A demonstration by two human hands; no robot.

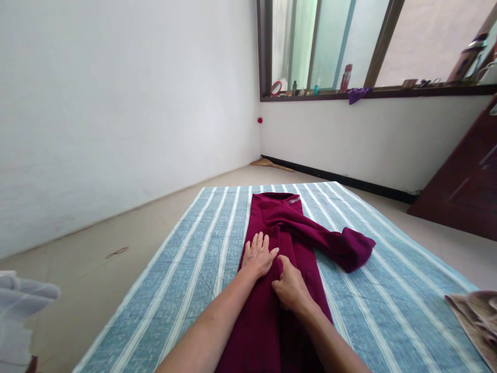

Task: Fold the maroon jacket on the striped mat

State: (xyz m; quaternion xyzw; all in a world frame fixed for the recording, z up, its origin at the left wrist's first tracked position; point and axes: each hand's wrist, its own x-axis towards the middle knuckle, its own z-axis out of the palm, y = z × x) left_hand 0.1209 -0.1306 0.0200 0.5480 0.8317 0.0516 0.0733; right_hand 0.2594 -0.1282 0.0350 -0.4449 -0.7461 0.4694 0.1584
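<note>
A maroon long-sleeved garment [254, 316] lies lengthwise on a blue-and-white striped cloth [186, 280], narrowed as if one side is folded in. Its sleeve [330, 241] stretches out to the right and ends in a bunched cuff. A small dark patch with lettering [294, 200] shows by its far edge. My left hand [258, 255] is spread flat on the garment's left part, fingers pointing away from me. Just right of it, my right hand [291, 285] has its fingers curled at a fold edge along the middle, and the cloth under them is partly hidden.
A brown textured fabric [476, 321] lies at the right edge, and white fabric [23, 311] at the lower left. White walls and tiled floor surround the striped cloth. A windowsill [330, 96] holds bottles and a round mirror. A dark red door [466, 181] stands right.
</note>
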